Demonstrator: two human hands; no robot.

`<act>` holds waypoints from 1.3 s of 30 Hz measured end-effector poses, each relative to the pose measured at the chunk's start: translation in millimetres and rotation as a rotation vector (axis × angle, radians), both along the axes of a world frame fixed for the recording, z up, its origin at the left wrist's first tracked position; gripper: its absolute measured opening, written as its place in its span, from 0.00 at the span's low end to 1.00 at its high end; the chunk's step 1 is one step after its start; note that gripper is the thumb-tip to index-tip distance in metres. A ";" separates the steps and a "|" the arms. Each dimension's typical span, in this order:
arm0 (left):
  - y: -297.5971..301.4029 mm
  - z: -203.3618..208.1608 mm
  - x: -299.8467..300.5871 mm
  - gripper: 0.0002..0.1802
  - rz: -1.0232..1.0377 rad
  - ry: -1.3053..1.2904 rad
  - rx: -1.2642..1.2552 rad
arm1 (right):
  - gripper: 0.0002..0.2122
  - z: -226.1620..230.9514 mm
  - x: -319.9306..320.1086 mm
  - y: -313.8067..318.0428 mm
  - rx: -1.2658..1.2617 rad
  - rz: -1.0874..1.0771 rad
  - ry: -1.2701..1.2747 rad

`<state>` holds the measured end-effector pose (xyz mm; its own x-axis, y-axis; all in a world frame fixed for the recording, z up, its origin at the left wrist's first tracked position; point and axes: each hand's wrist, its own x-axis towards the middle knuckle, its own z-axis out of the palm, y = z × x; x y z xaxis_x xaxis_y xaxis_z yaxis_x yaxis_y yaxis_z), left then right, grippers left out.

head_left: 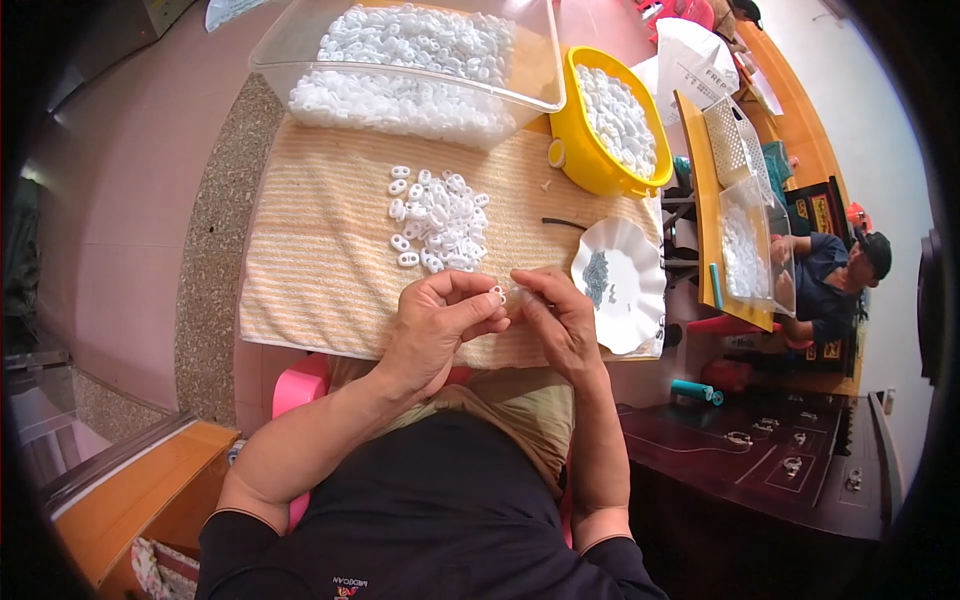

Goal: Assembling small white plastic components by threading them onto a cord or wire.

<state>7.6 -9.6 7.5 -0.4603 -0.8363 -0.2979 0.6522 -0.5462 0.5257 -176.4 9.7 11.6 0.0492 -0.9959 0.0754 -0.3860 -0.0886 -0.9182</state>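
Observation:
Over the near edge of the towel-covered table, my left hand pinches a small white two-hole plastic piece between thumb and fingertips. Close beside it, my right hand is closed, thumb against fingers; what it grips is too small and blurred to name. Just beyond my left hand lies a loose pile of similar white pieces, several of them set apart along its left side. To the right of my right hand, a white wavy-rimmed plate bears a heap of tiny dark grey-green parts.
A clear plastic bin full of white pieces stands at the back, next to a yellow tub of white parts. A thin black rod lies behind the plate. At right, another person sits at a wooden table with a clear box.

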 end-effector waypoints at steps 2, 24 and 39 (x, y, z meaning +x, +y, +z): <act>-0.2 -1.8 0.2 0.07 0.003 -0.006 0.000 | 0.10 5.2 0.7 -1.4 -0.074 0.030 0.110; 0.3 2.3 0.1 0.08 -0.016 -0.063 -0.038 | 0.10 24.7 3.2 -10.0 -0.188 0.140 0.771; 0.5 1.7 -1.2 0.06 -0.037 -0.093 -0.012 | 0.11 11.5 -7.9 -1.6 0.062 0.006 0.227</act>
